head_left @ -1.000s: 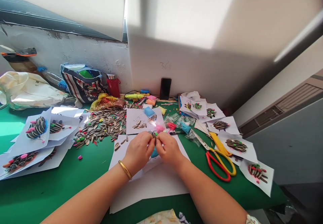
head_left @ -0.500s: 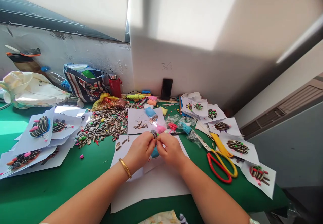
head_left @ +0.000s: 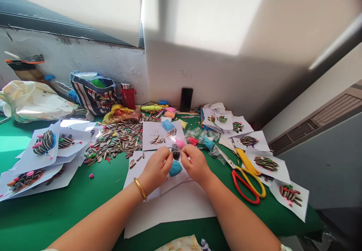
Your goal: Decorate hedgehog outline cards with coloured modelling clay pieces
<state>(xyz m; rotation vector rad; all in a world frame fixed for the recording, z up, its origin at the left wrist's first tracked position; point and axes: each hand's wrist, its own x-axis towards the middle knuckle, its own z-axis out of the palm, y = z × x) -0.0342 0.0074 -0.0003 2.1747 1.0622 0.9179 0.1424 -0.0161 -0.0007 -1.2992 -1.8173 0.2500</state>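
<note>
Ahead, past my right hand (head_left: 195, 164), stands a white partition (head_left: 198, 77), with a scuffed plaster wall (head_left: 70, 66) to its left and a louvred vent (head_left: 336, 109) to its right. Sunlight crosses the green table (head_left: 11, 145).

Hard sunlight (from the left) shadows the wall (head_left: 203, 77), edges warped.

A dark seed (head_left: 175, 151) showed between the left hand (head_left: 156, 164) and right hand (head_left: 195, 164), just above blue clay (head_left: 175, 168) on white paper (head_left: 169, 213).

Handwritten "363" (head_left: 186, 74) on white panel (head_left: 215, 77)
</note>
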